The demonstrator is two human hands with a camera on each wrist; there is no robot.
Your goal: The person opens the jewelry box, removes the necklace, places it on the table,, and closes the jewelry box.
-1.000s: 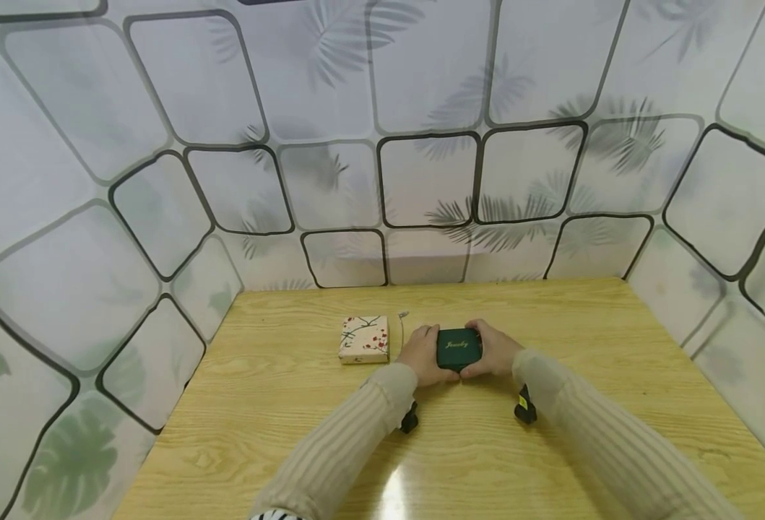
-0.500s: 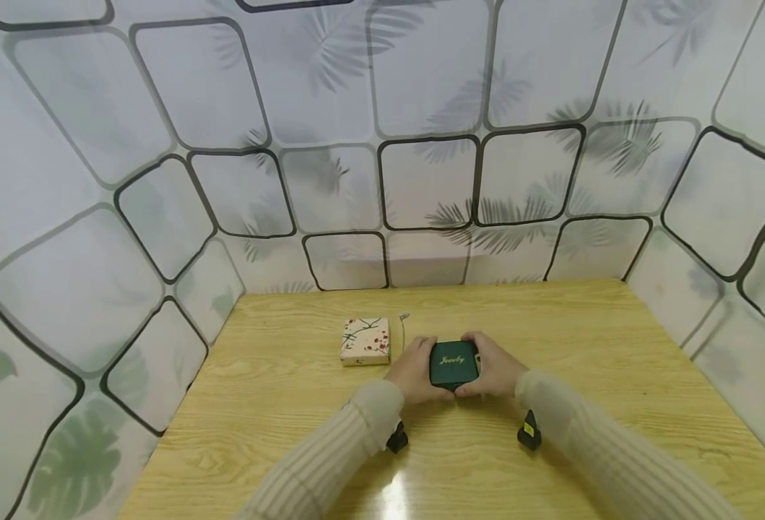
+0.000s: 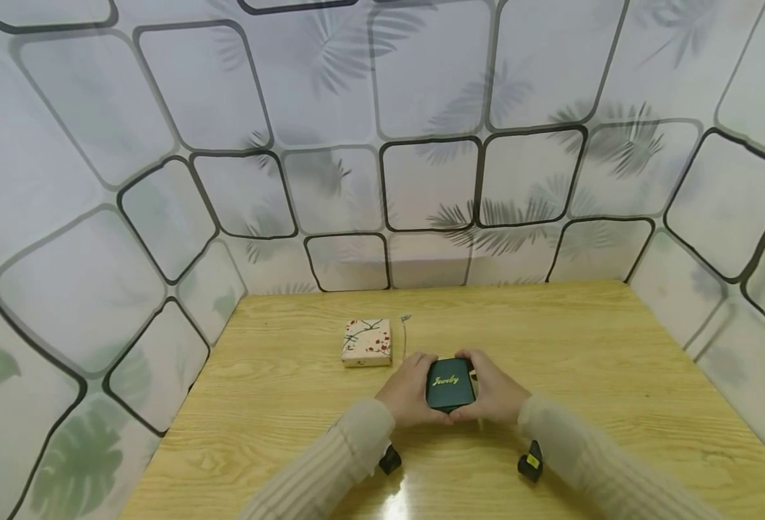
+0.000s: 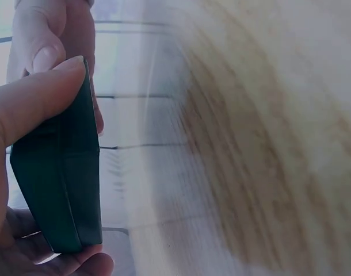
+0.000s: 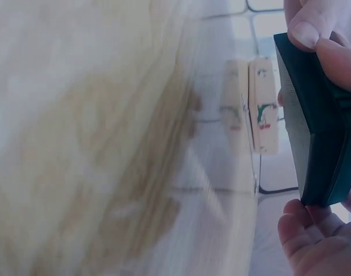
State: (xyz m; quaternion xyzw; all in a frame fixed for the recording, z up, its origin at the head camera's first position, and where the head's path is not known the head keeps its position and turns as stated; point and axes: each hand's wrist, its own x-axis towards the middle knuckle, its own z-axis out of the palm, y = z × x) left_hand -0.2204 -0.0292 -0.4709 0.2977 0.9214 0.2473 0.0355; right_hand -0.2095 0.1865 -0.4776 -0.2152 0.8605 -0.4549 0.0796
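Between both hands is a dark green jewelry box (image 3: 450,384) with gold "Jewelry" lettering on its lid. My left hand (image 3: 409,393) grips its left side, thumb at the near edge and fingers round the far side. On the opposite side my right hand (image 3: 494,393) holds it the same way. In the left wrist view the box (image 4: 77,184) appears lidded and closed, raised off the table, with the left thumb pressing its near edge. The right wrist view shows the box's (image 5: 313,132) pale underside and the right fingers curled at its far end.
A cream box with red blossoms (image 3: 366,343) lies on the wooden table (image 3: 278,404), left of and behind the hands. Beside it is a thin chain or cord (image 3: 404,332). A patterned cloth wall (image 3: 430,180) encloses the back and sides of the table.
Both hands have drawn the green jewelry box nearer to the person and slightly left, turning it a little. The blossom box and thin cord stay in place.
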